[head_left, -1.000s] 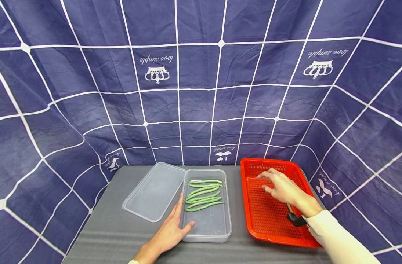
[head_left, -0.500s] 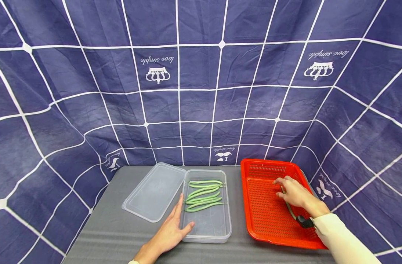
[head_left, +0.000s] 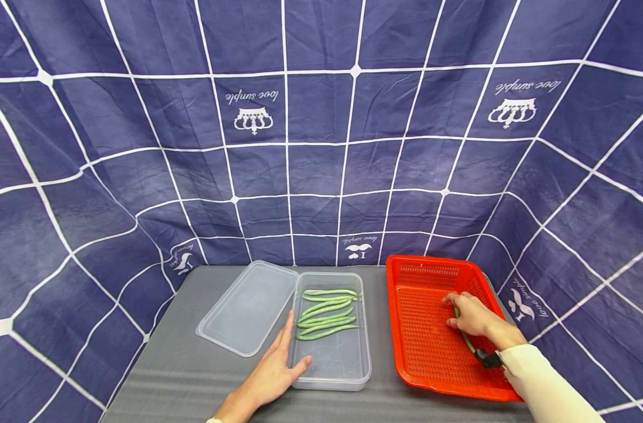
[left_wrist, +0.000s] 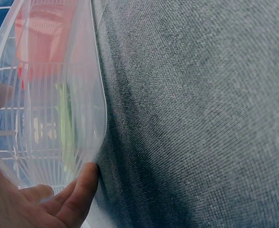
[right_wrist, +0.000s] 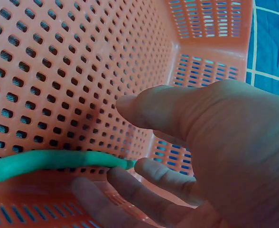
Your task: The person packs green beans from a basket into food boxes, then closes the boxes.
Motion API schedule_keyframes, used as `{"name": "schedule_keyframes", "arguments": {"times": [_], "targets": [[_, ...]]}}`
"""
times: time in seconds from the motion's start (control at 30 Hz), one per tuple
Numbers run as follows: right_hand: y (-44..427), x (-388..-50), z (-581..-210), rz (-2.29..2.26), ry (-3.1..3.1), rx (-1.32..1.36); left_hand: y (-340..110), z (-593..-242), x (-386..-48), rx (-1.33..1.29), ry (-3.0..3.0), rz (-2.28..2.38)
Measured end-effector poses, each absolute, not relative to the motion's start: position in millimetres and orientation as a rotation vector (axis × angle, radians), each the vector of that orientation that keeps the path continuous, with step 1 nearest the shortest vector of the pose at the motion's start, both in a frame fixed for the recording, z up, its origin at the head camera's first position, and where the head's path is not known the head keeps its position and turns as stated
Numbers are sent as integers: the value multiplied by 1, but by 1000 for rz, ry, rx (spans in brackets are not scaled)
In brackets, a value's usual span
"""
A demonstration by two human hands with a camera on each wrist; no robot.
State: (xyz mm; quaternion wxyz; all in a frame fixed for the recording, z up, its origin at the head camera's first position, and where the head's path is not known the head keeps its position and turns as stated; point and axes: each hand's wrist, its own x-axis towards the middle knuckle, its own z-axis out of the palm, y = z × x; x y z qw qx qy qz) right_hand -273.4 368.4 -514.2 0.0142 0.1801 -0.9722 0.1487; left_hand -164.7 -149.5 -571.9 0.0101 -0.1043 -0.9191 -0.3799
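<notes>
A single green bean (right_wrist: 63, 159) lies in the red plastic basket (head_left: 421, 352). Over it reaches my right hand (head_left: 471, 314), thumb and fingers spread apart; in the right wrist view the fingertips are close beside the bean, and whether they touch it I cannot tell. My left hand (head_left: 270, 373) rests against the left wall of a clear plastic container (head_left: 366, 355), fingers extended along the side and thumb at the rim. Several green beans (head_left: 323, 320) lie side by side in the container's far half.
A translucent lid (head_left: 247, 308) lies flat to the left of the container. The grey tablecloth (head_left: 162, 364) is under everything. A blue curtain (head_left: 321, 170) with white lines rises behind and on both sides. A black strap (head_left: 487, 358) sits at my right wrist.
My right hand has moved to the right and nearer within the basket, then down toward the bean. The left hand, the container and the lid stay where they were.
</notes>
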Motion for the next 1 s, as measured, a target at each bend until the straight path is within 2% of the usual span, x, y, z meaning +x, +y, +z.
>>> {"name": "schedule_keyframes", "arguments": {"times": [0.67, 1.0], "targets": [[372, -282, -529, 437, -2951, 656, -149, -570, -164, -385, -2821, -1158], [371, -279, -531, 513, -3035, 623, -149, -571, -163, -342, -2848, -1200]]}}
